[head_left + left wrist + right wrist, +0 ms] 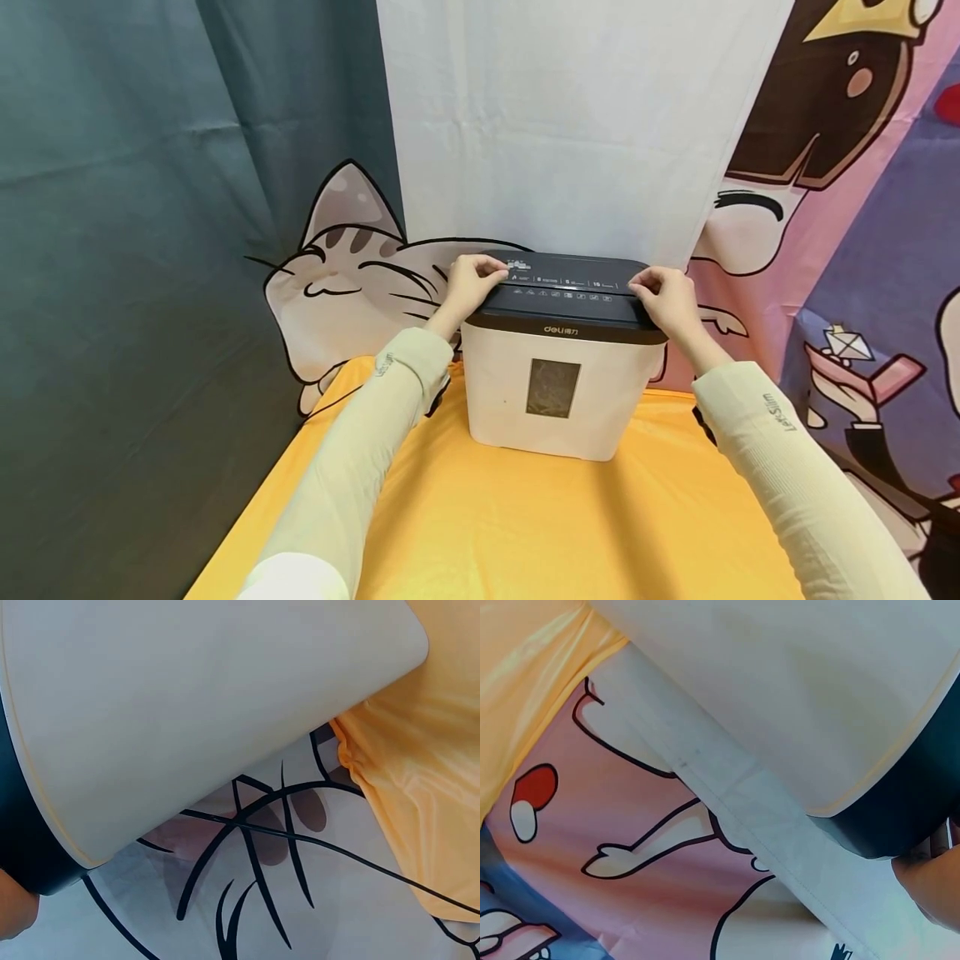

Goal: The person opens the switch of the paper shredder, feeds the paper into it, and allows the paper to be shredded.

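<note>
A white paper shredder [501,392] with a dark lid [570,310] and a small window [553,388] stands upright on a yellow cloth. My left hand [474,282] is at the left part of the lid, thumb and forefinger bent together by one end of the feed slot. At the slot's other end my right hand [664,297] takes the same pose. No object shows between the fingertips of either hand. Both wrist views show the shredder's white side [187,712] and dark rim [900,817], with only a bit of each hand at the frame's edge.
Yellow cloth [480,533] covers the table in front of the shredder. A thin dark cord [330,851] runs past its left side. Behind hang cartoon-printed curtains [345,275], with a white strip [585,125] at the middle and dark cloth [112,292] on the left.
</note>
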The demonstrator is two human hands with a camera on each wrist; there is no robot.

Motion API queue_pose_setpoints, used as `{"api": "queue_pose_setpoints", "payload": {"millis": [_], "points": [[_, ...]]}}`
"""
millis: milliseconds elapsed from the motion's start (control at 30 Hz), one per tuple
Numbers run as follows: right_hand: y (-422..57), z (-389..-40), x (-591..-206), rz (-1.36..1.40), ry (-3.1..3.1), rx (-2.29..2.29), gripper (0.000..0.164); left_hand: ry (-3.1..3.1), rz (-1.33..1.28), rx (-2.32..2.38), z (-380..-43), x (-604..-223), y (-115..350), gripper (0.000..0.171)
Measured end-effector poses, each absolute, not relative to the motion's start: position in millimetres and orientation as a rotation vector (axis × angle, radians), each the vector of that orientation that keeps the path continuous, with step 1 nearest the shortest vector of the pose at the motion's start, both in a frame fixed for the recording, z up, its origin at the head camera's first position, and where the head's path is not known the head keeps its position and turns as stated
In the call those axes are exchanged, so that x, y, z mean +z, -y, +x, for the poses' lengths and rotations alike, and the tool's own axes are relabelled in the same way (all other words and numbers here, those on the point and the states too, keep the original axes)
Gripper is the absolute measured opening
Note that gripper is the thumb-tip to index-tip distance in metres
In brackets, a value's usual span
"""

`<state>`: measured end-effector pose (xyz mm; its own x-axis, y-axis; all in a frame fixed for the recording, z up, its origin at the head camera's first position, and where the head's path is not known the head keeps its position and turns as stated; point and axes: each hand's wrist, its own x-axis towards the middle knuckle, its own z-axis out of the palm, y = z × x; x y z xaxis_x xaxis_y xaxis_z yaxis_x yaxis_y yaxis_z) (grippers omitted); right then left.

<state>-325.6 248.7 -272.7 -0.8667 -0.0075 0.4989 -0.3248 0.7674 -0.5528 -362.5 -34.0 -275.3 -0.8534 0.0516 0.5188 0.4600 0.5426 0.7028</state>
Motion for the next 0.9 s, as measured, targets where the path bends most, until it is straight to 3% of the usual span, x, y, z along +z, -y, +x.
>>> {"api": "queue_pose_setpoints", "payload": {"millis": [900], "points": [[-264.4,-291.5,-285.5,0.407,2.317,0.925,0.012,2.336,-0.620,-1.138,-330.4,-288.9,53.6,0.013]]}}
